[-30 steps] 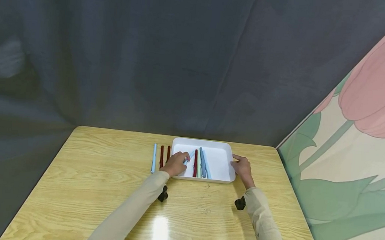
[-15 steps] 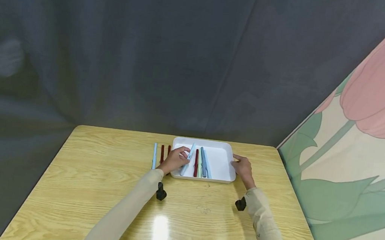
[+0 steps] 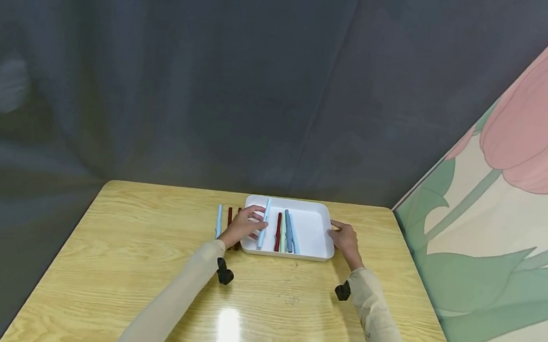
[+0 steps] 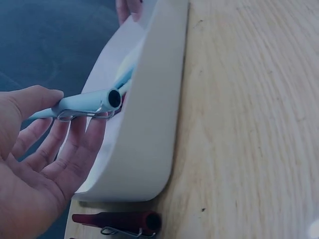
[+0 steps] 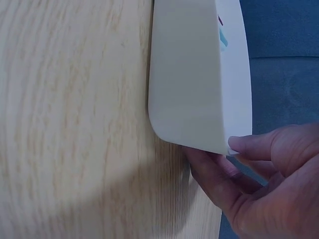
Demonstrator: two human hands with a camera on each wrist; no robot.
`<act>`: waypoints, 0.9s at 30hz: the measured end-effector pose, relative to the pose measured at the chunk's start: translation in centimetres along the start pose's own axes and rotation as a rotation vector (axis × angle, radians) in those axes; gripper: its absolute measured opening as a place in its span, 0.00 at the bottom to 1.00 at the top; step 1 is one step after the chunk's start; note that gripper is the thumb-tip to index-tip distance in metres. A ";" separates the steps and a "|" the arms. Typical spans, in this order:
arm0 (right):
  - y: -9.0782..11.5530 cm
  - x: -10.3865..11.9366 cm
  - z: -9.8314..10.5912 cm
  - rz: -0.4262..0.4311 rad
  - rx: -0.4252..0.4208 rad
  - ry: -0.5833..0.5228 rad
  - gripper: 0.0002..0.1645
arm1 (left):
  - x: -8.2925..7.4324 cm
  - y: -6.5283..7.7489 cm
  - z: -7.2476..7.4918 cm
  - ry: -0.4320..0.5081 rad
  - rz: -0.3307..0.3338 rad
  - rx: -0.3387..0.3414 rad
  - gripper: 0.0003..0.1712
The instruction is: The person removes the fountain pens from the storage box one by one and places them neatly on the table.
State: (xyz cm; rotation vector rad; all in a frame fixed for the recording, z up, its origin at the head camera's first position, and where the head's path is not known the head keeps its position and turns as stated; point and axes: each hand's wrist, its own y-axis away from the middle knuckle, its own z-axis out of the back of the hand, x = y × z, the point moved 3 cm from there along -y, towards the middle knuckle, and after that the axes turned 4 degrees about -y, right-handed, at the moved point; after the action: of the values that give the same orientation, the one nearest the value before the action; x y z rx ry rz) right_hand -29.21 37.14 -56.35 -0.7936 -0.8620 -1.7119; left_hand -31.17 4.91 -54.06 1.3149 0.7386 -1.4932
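My left hand (image 3: 242, 226) pinches a light blue pen (image 3: 264, 225) between thumb and fingertips, over the left part of the white tray (image 3: 314, 230). In the left wrist view this light blue pen (image 4: 84, 103) has a wire clip on its underside and a dark round end. At the tray's right end, my right hand (image 3: 345, 240) grips the rim; its thumb lies on top and the fingers sit against the outside wall. Inside the tray lie a red pen (image 3: 277, 232), a pale green pen (image 3: 284, 237), a blue-grey pen (image 3: 289, 230) and another light blue one, side by side.
Left of the tray, a light blue pen (image 3: 219, 221) and two dark red pens (image 3: 229, 216) lie on the wooden table (image 3: 152, 247), partly behind my left hand. A dark curtain (image 3: 260, 95) hangs behind the table's far edge. A flower-patterned surface (image 3: 490, 252) borders the right side.
The light blue pen in my left hand has come up from the tray, shifted left and turned more upright. My right hand stays at the tray's right end.
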 end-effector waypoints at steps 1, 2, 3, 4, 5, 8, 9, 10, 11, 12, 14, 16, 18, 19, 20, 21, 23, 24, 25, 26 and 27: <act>0.0 0.0 0.0 0.000 -0.002 0.000 0.25 | 0.0 0.0 0.2 0.000 0.000 0.002 0.26; 0.1 0.1 0.0 -0.002 -0.001 0.001 0.25 | 0.0 0.0 0.4 0.000 0.001 0.003 0.26; 0.1 0.1 0.0 -0.002 -0.003 0.003 0.25 | 0.0 0.0 0.7 0.002 0.005 0.004 0.27; 0.1 0.1 0.0 -0.002 -0.003 0.003 0.25 | 0.0 0.0 0.9 0.003 0.007 0.004 0.27; 0.1 0.1 0.0 -0.002 -0.002 0.003 0.25 | 0.0 0.1 1.2 0.007 0.013 0.001 0.27; 0.0 0.1 0.0 0.001 0.000 0.009 0.25 | 0.1 0.3 2.2 0.035 0.023 -0.014 0.28; 0.0 0.1 0.1 0.001 -0.001 0.009 0.25 | 0.1 0.4 2.5 0.043 0.022 -0.019 0.28; -0.1 0.2 0.0 0.001 -0.003 0.010 0.25 | 0.2 0.5 2.8 0.048 0.020 -0.024 0.28; -0.1 0.2 0.0 0.005 -0.001 0.011 0.25 | 0.3 0.7 3.1 0.055 0.020 -0.031 0.29; -0.1 0.2 0.0 0.007 -0.001 0.013 0.25 | 0.4 0.8 3.3 0.062 0.019 -0.037 0.29; -0.1 0.3 0.0 0.006 -0.010 0.020 0.25 | 0.6 1.1 3.8 0.068 0.017 -0.048 0.29; -0.1 0.4 -0.1 0.011 -0.011 0.029 0.25 | 0.7 1.4 4.2 0.070 0.022 -0.067 0.29; -0.1 0.4 -0.2 0.009 -0.013 0.038 0.24 | 0.9 1.5 4.6 0.078 0.036 -0.089 0.28; 0.0 0.4 -0.2 0.007 -0.017 0.040 0.24 | 0.9 1.6 4.8 0.090 0.042 -0.100 0.28; 0.0 0.4 -0.2 0.009 -0.017 0.043 0.24 | 1.0 1.7 5.1 0.096 0.052 -0.115 0.28; 0.0 0.4 -0.2 0.010 -0.018 0.043 0.24 | 1.1 1.7 5.4 0.107 0.064 -0.133 0.27; 0.1 0.5 -0.2 0.014 -0.020 0.043 0.24 | 1.3 1.9 6.0 0.119 0.081 -0.163 0.26; 0.1 0.5 -0.2 0.016 -0.020 0.044 0.24 | 1.4 2.0 6.3 0.123 0.088 -0.176 0.26; 0.1 0.5 -0.2 0.018 -0.020 0.042 0.24 | 1.4 2.0 6.7 0.119 0.095 -0.189 0.25; 0.2 0.6 -0.1 0.022 -0.017 0.043 0.24 | 1.4 2.2 6.9 0.103 0.103 -0.196 0.25; 0.2 0.6 -0.1 0.023 -0.016 0.044 0.24 | 1.4 2.3 7.2 0.093 0.111 -0.200 0.25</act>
State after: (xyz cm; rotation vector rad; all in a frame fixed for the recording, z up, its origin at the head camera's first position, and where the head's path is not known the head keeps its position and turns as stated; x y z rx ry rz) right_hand -29.12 36.76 -55.87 -0.7710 -0.8081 -1.7117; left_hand -31.61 -2.71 -53.40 1.2583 0.8389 -1.2433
